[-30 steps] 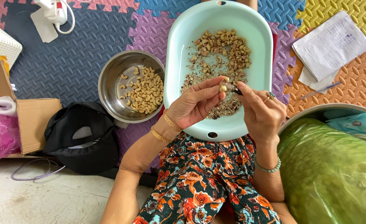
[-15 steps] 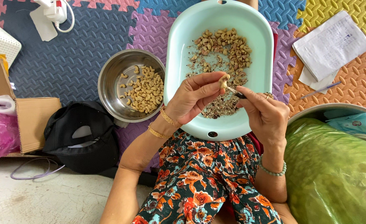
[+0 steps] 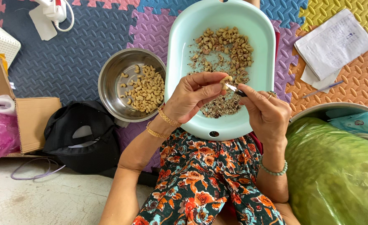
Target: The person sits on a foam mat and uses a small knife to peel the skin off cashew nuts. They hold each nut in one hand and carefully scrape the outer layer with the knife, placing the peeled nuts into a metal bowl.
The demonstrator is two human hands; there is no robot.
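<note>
Two hands over the near end of the pale green basin [image 3: 179,62]: left hand [image 3: 192,98] pinching one cashew [image 3: 225,80], right hand [image 3: 265,110] closed on a small knife [image 3: 236,89], blade angled up-left, touching the nut.

We see a floor of interlocking foam mats [image 3: 79,62] in blue, purple, yellow and orange across the upper frame, giving way to bare grey concrete [image 3: 59,200] at lower left, evenly lit.
</note>
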